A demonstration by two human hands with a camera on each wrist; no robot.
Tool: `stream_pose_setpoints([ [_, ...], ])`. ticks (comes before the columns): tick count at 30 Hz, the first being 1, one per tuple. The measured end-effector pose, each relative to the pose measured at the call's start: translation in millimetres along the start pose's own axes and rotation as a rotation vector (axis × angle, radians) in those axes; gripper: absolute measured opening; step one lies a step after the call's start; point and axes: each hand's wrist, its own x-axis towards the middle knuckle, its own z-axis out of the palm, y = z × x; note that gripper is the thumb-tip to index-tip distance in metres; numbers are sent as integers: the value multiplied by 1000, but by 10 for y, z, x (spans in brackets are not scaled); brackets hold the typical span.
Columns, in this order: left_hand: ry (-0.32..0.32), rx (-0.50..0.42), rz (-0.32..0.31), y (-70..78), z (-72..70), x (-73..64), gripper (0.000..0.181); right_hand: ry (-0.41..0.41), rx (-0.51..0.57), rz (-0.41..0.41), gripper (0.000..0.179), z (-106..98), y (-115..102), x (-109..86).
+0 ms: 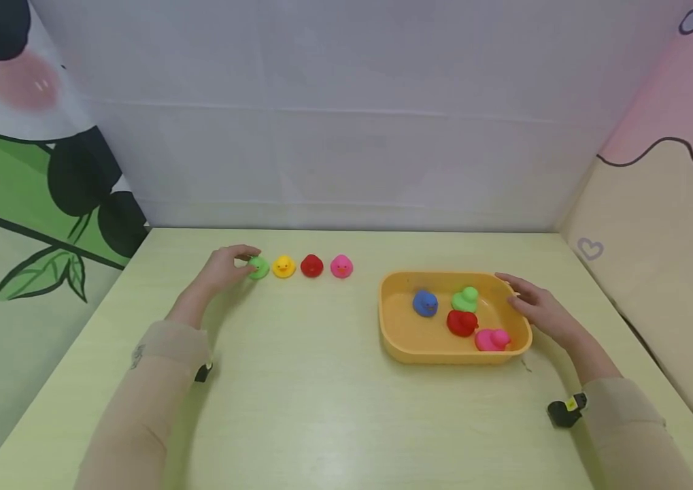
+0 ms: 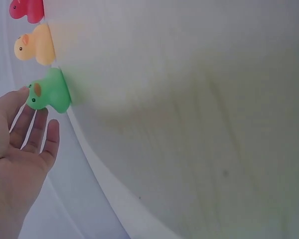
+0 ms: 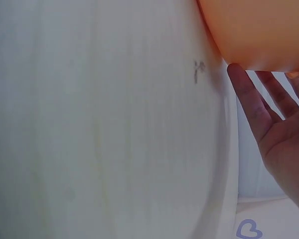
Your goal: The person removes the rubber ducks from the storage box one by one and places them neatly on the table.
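Pale tabletop (image 1: 303, 401): left hand (image 1: 222, 265) pinches green duck (image 2: 56, 92), likely light, soft, best held by its head (image 2: 35, 98); right hand (image 1: 538, 307), spread-fingered, touches yellow tray (image 1: 438, 356).

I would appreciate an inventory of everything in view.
Table: 1, pale yellow, foreground.
Tray: 1, golden, table's right half.
Row ducks: 4, green, yellow, red, pink, left to right, far side.
Tray ducks: 4, blue, green, red, pink, inside tray.
Backdrop: 1, whitish, behind table.
Side panels: 2, multicoloured, left and right.
Wrist cameras: 2, black, both sides.
Sleeves: 2, beige, both sides.
Left hand: 1, pinching the row's green duck.
Right hand: 1, touching tray's right end.
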Motion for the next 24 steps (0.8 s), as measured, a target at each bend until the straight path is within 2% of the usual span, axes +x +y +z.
stream_pose_setpoints([
  [9,68,9,16,145,-53,-3,39,-5,8,-4,52,2,-52,-2],
  [18,93,28,56,396,-98,-41,40,-4,12,-5,52,-1,-34,6],
  [24,146,-16,52,591,-89,-60,38,-8,19,-5,52,-2,-40,1],
])
